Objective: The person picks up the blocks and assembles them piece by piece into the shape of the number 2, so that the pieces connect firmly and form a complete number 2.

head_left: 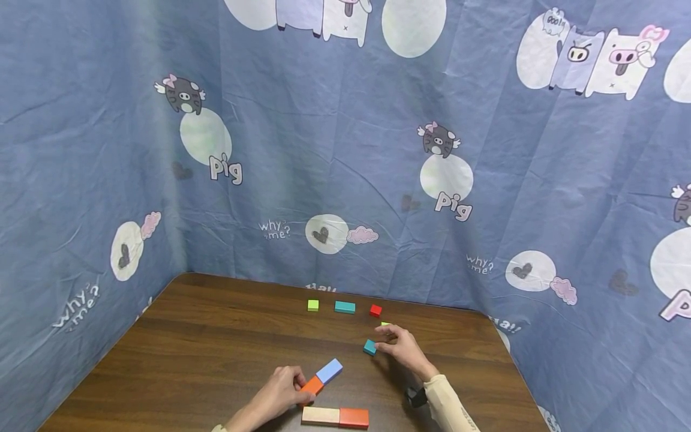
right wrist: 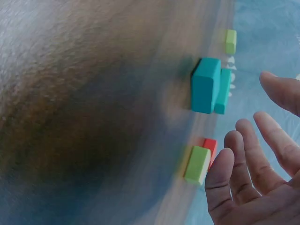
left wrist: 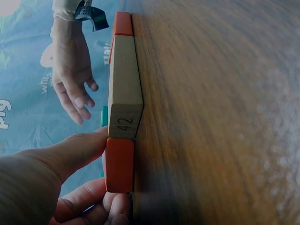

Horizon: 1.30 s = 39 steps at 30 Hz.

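My left hand point(head_left: 275, 393) pinches an orange block point(head_left: 312, 387) on the table between thumb and fingers. A light blue block point(head_left: 329, 372) lies end to end with it, angled away to the right. In the left wrist view, a plain wooden block point(left wrist: 125, 75) marked 42 stands near the thumb, with a red-orange block point(head_left: 354, 418) against its far end. My right hand point(head_left: 405, 351) hovers just right of a small teal block point(head_left: 369, 347). Its fingers are spread and hold nothing in the right wrist view. Partly behind that hand sits a lime green block point(right wrist: 198, 165).
Along the table's back edge lie another lime block point(head_left: 313, 305), a longer teal block point(head_left: 345, 307) and a small red block point(head_left: 375, 311). A blue patterned cloth point(head_left: 335, 150) hangs behind the brown wooden table point(head_left: 216, 342).
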{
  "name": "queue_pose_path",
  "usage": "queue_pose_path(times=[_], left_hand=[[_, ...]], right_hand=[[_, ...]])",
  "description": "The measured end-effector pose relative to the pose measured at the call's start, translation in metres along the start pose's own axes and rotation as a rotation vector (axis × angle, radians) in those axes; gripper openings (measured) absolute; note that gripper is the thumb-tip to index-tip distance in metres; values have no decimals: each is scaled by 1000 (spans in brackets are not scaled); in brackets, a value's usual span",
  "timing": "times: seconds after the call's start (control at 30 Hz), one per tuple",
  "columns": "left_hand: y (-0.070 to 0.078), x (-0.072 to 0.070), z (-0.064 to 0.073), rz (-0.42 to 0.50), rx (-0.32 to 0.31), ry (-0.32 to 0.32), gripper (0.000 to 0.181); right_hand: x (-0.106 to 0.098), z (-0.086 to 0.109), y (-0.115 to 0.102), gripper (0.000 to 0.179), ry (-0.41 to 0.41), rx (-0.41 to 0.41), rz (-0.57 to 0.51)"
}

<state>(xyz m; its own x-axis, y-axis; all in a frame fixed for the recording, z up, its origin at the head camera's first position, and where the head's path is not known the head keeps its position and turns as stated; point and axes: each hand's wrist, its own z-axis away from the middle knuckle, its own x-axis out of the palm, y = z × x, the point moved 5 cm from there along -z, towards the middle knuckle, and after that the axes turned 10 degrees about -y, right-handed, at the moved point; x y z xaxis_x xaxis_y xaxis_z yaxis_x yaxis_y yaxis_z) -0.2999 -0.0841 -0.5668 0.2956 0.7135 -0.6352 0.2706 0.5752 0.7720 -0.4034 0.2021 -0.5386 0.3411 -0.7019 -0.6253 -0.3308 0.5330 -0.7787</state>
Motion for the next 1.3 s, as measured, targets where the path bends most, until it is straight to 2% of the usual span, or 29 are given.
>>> queue_pose_path(times=[0.57,0.9,1.3], left_hand=[[0,2,1,4,-4,-1,28],[1,2,1,1,-12,2,29],[0,1,1,-7,-12,5,29]], right_hand=[[16,-3,10,30,-102,16,57],[18,-3,10,28,-108,39,24],[20,-4,12,27,-93,49,46]])
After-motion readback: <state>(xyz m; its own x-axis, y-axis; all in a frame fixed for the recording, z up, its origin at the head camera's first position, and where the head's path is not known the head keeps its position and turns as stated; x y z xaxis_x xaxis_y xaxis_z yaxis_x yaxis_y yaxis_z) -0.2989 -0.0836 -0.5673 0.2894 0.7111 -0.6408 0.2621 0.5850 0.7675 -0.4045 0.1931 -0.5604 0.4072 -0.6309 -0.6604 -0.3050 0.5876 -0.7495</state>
